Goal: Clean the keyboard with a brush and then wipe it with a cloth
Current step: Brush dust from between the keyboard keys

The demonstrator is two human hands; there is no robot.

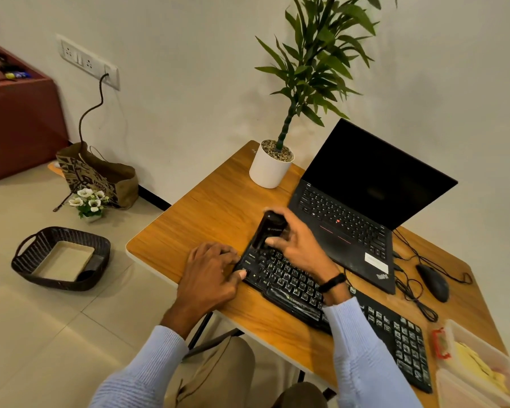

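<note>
A black keyboard lies slantwise across the wooden table, in front of an open laptop. My right hand grips a black brush and holds it over the keyboard's left top corner. My left hand rests on the keyboard's left end, its fingers pressing on the edge keys. The brush's bristles are hidden under my hand. A yellow cloth lies in a clear plastic box at the table's right front corner.
An open black laptop stands behind the keyboard. A potted plant is at the table's back. A black mouse with tangled cables lies right. On the floor left: a woven basket, a paper bag, small flowers.
</note>
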